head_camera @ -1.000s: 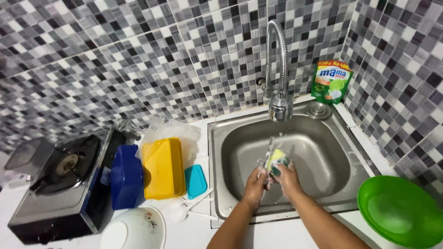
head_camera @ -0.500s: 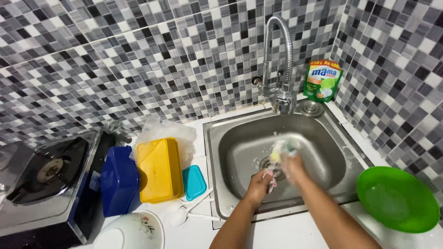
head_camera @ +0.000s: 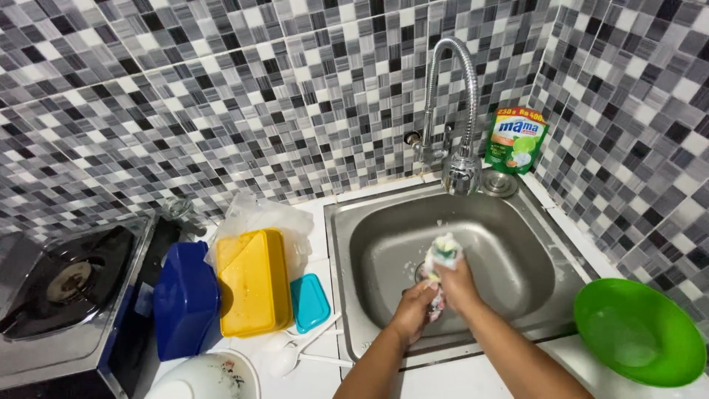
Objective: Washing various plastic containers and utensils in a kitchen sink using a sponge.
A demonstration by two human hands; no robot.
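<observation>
both hands were over the steel sink (head_camera: pixel 517 295), close together above the drain. the right hand (head_camera: pixel 456 284) was closed around a soapy sponge (head_camera: pixel 444 250), which stuck up out of the fist with white foam on it. the left hand (head_camera: pixel 413 310) was curled just below and beside it, touching the right hand; something pale hung between the two, but what the left hand gripped could not be told. the curved tap (head_camera: pixel 452 111) stood behind the basin, and a green soap pouch (head_camera: pixel 515 139) leaned in the tiled corner to its right. a green bowl (head_camera: pixel 639 332) sat on the counter right of the sink. left of the sink lay a small teal lid (head_camera: pixel 309 301), a yellow box (head_camera: pixel 253 282), a blue box (head_camera: pixel 186 299) and a gas stove (head_camera: pixel 66 284), with a white spoon (head_camera: pixel 292 358) nearer the front edge.
</observation>
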